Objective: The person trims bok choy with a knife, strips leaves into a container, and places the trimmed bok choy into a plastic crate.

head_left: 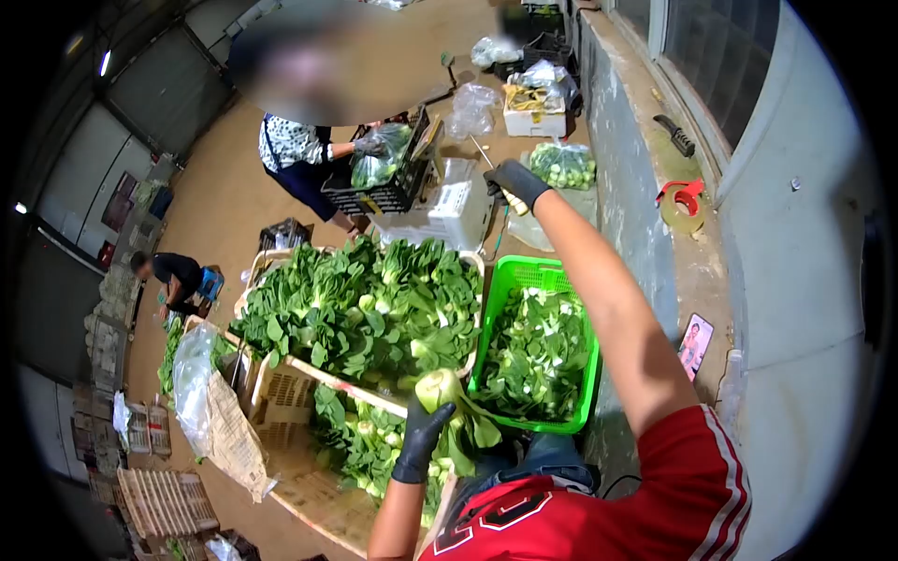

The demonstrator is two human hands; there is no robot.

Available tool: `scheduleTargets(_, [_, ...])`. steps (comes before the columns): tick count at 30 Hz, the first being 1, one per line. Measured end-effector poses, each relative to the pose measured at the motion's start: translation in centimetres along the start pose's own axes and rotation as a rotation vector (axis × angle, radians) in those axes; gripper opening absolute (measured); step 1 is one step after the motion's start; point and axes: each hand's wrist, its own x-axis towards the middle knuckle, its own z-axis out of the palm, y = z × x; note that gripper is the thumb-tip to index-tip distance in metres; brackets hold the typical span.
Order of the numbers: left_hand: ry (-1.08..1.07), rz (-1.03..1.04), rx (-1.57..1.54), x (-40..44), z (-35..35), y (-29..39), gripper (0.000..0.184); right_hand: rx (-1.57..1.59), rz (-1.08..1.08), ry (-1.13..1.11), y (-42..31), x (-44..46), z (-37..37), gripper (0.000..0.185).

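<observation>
One bok choy (438,385), base up, near the green basket (538,426) | our left hand (423,441) closed round its stalks | our right hand (517,182) curled round a knife (514,201) | we judge it light, crisp-stalked, tender-leaved; thick base our surest hold

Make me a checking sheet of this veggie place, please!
Surface: brown floor; wall ledge holds tape and a phone.
Job's things: leafy greens heaped in a crate; more in the green basket.
Clutter: plastic bag beside brown sheeting.
Hands: gloved left hand holds one vegetable; gloved right hand holds a knife.
Cables: maybe a thin dark one near the jeans.
Surroundings: two other people, one touching bagged greens.
</observation>
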Motion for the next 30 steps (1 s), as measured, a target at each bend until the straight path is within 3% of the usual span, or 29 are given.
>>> scheduleTargets(3, [0.042, 0.008, 0.148, 1.0, 0.1, 2.0, 0.065, -0.327, -0.278, -0.067, 2.0, -1.1, 0.7, 0.022])
scheduleTargets(4, [0.081, 0.007, 0.184, 1.2, 0.9, 3.6, 0.064, -0.433, -0.29, -0.053, -0.1, -6.1, 2.4, 0.024])
scheduleTargets(6, [0.12, 0.052, 0.224, 2.0, 0.5, 3.9, 0.06, -0.816, -0.626, 0.002, 1.3, -12.4, 4.3, 0.036])
scheduleTargets(8, [0.07, 0.153, 0.246, 2.6, 0.6, 4.9, 0.058, -1.036, -0.733, -0.027, 1.8, -19.7, 6.1, 0.028])
scheduleTargets(9, [0.077, 0.164, 0.29, 2.9, 1.1, 5.7, 0.055, -0.921, -0.88, -0.063, 2.2, -22.2, 6.5, 0.023])
scheduleTargets(12, [0.039, 0.241, 0.572, 3.3, 2.8, 6.9, 0.054, -0.956, -0.769, -0.16, 2.9, -26.8, 7.2, 0.017])
scheduleTargets(16, [-0.106, 0.291, 0.437, 3.5, 4.0, 3.9, 0.053, -0.955, -0.638, -0.152, 4.8, -29.8, 6.9, 0.016])
scheduleTargets(19, [-0.15, 0.214, 0.382, 2.9, 6.3, 3.0, 0.052, -0.949, -0.535, -0.086, 6.3, -32.0, 6.3, 0.017])
scheduleTargets(23, [-0.162, 0.222, 0.665, 2.1, 8.9, 2.6, 0.053, -0.964, -0.312, 0.025, 10.2, -33.4, 4.3, 0.018])
scheduleTargets(26, [-0.19, 0.246, 0.582, 0.9, 9.7, 1.0, 0.054, -0.802, 0.12, -0.005, 22.1, -32.4, -0.9, 0.023])
scheduleTargets(27, [-0.192, 0.242, 0.517, 0.8, 10.0, 0.8, 0.054, -0.764, 0.262, -0.023, 24.0, -32.8, -2.2, 0.024])
scheduleTargets(28, [-0.206, 0.171, 0.433, 0.8, 10.2, 0.6, 0.056, -0.524, 0.508, -0.01, 20.7, -33.7, -1.6, 0.029])
scheduleTargets(30, [-0.247, -0.06, 0.312, 1.1, 10.5, 0.2, 0.06, -0.387, 0.154, 0.045, 15.2, -35.5, -0.4, 0.039])
